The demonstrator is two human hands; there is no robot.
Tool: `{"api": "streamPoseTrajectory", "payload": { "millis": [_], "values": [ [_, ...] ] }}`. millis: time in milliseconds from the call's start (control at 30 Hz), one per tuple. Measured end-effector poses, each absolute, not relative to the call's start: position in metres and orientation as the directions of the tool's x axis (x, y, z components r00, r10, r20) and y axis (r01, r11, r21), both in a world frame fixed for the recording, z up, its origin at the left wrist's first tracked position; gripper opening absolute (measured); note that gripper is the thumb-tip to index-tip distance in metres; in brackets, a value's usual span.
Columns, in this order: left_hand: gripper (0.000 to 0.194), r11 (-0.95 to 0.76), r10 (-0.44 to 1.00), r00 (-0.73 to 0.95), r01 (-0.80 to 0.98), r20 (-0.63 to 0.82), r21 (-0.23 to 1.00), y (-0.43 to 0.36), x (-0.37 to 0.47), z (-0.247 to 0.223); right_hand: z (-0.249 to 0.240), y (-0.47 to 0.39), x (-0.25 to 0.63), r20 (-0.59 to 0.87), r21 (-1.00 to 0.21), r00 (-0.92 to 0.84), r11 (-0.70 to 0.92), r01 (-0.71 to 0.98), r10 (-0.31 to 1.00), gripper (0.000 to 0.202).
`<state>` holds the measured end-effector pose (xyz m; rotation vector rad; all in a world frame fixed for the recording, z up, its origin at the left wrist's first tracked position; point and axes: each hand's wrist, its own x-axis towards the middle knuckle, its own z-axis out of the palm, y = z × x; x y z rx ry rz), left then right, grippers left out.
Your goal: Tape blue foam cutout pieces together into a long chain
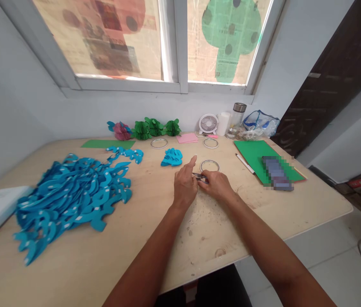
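Closed snugly around a small dark metal tool (201, 177) with the right hand (218, 184); loosely curled at its other end with the left hand (184, 185), impossible to tell if gripping. Probably stiff, fairly light, slick; best taken by the right-hand end. Low over the tabletop (155, 238), near a pale ring (209, 160), right of blue cutouts (173, 157).
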<state>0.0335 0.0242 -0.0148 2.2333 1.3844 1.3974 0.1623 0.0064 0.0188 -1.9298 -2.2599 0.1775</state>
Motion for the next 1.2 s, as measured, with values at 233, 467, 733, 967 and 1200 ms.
{"api": "streamPoseTrajectory", "payload": {
  "millis": [233, 467, 733, 967, 1200],
  "values": [
    [0.064, -0.537, 0.780, 0.121, 0.634, 0.615, 0.557, 0.0229, 0.0330, -0.0124, 0.0184, 0.0060, 0.1628, 0.055, -0.191, -0.157, 0.165, 0.968, 0.986, 0.028],
    [0.066, -0.512, 0.793, 0.113, 0.656, 0.598, 0.554, 0.0235, 0.0331, -0.0134, 0.0162, 0.0065, 0.1625, 0.073, -0.186, -0.161, 0.172, 0.967, 0.984, 0.029],
    [0.070, -0.481, 0.827, 0.094, 0.629, 0.554, 0.611, 0.0237, 0.0336, -0.0140, 0.0164, 0.0065, 0.1621, 0.073, -0.173, -0.158, 0.168, 0.971, 0.985, 0.029],
    [0.070, -0.418, 0.877, 0.023, 0.533, 0.481, 0.736, 0.0256, 0.0339, -0.0155, 0.0176, 0.0061, 0.1613, 0.043, -0.178, -0.154, 0.160, 0.971, 0.987, 0.030],
    [0.066, -0.375, 0.895, -0.059, 0.437, 0.442, 0.818, 0.0267, 0.0330, -0.0154, 0.0175, 0.0066, 0.1605, 0.024, -0.189, -0.138, 0.140, 0.972, 0.990, 0.031]
  ]
}}
